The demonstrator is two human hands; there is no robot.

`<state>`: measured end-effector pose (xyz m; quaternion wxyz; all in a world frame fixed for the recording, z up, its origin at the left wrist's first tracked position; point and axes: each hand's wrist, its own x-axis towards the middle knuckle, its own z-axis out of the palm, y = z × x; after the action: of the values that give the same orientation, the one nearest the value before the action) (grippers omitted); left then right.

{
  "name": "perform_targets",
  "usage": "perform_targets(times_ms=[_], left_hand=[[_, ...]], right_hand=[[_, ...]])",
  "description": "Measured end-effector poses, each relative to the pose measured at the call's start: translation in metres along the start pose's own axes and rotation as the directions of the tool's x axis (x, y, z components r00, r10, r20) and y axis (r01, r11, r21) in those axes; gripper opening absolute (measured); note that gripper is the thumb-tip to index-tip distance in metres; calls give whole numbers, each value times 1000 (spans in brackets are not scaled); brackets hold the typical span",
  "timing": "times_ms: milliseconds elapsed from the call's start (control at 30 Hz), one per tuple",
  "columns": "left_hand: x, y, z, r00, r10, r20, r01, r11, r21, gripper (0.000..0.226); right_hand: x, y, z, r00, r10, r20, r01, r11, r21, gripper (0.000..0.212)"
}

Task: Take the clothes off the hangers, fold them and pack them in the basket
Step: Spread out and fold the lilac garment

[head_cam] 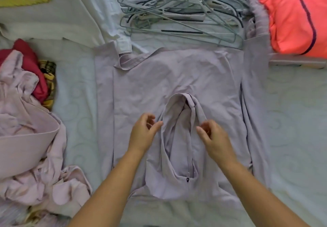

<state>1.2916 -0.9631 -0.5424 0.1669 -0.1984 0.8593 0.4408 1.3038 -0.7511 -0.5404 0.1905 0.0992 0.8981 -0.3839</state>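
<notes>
- The lilac hooded top (177, 78) is lying flat, back up, in the middle of the bed, its hood (178, 138) turned down over the back toward the person.
- The left hand (144, 134) is hovering at the hood's left edge, fingers loosely curled and, as far as the blur allows, gripping nothing.
- The right hand (215, 138) is sitting at the hood's right rim; its fingers are bent near the cloth, but I cannot tell whether they are pinching it.
- To fold well, the hood probably wants smoothing flat and centred before the sleeves, lying straight down each side, are brought in; otherwise a lump is likely.
- The pale quilted bedsheet (297, 113) is serving as the work surface.
- A tangle of grey wire hangers (178, 14) is lying just beyond the top's hem.
- A coral zip jacket (293, 18) is resting at the far right on what may be the basket; crumpled pink garments (30, 138) are heaped at the left, a white shirt (85, 16) above them.
</notes>
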Motion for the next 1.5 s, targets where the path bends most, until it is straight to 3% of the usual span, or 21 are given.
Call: perform_targets(times_ms=[100,200,267,333,433,500,567,667,733,800,867,933,1000,1067,1133,1233,1267,1300,1367,1433,1500], left_hand=[[26,18,26,996,-4,87,-2,998,65,24],[31,23,33,997,21,72,-31,989,146,14],[27,22,29,995,93,18,-95,988,122,7],[19,17,16,962,256,-93,-236,954,183,5],[1,6,-13,788,575,-221,-516,812,271,10],[-15,-8,-25,678,717,-160,-630,679,377,10],[-31,-32,-27,639,769,7,-665,549,506,11],[-41,-71,-16,714,639,286,-660,477,581,32],[-43,-86,-8,753,551,359,-640,487,595,24],[-44,-81,-8,892,400,212,-450,734,508,14],[-37,-70,-6,988,154,-26,-142,951,275,12],[-24,-54,-1,985,10,-174,2,997,71,12],[-10,-44,6,984,-138,-114,137,990,-18,21],[0,-42,13,969,-247,0,247,969,8,18],[10,-45,13,961,-275,15,275,952,-137,12],[11,-42,1,964,-267,-11,243,891,-383,14],[9,-44,0,969,-236,-70,205,931,-303,11],[6,-45,-1,972,-162,-170,146,984,-102,19],[-7,-47,6,946,217,-239,-141,944,299,33],[-23,-47,26,844,536,-23,-454,736,502,39],[-37,-60,48,789,591,170,-551,557,621,50]], right_hand=[[38,-18,21,988,141,-55,-143,989,-42,34],[51,-14,24,976,208,-57,-215,959,-182,21],[51,-10,16,977,182,-109,-198,966,-164,12],[45,-4,2,980,112,-164,-125,989,-73,7],[18,0,-29,963,-97,-252,118,991,70,8],[-6,9,-43,916,-295,-273,313,950,22,9],[-27,33,-44,897,-419,-144,399,905,-145,7],[-44,76,-30,934,-325,146,355,885,-300,24],[-47,84,-26,944,-263,201,314,903,-294,21],[-42,76,-26,975,-190,115,212,951,-226,11],[-28,62,-25,995,-96,-24,93,988,-123,12],[-7,53,-20,991,1,-133,-11,997,-78,26],[14,47,-10,989,69,-129,-84,990,-115,37],[29,45,-3,988,150,-28,-153,978,-139,29],[34,45,0,978,202,43,-194,970,-144,17],[26,45,-1,986,165,-29,-166,985,-46,15],[21,47,-1,990,81,-118,-91,992,-89,19],[15,49,1,980,-52,-191,17,983,-184,27],[3,53,11,920,-349,-181,276,901,-334,39],[-2,58,24,838,-545,-29,483,766,-424,46],[-2,61,37,782,-617,86,575,661,-483,49]])
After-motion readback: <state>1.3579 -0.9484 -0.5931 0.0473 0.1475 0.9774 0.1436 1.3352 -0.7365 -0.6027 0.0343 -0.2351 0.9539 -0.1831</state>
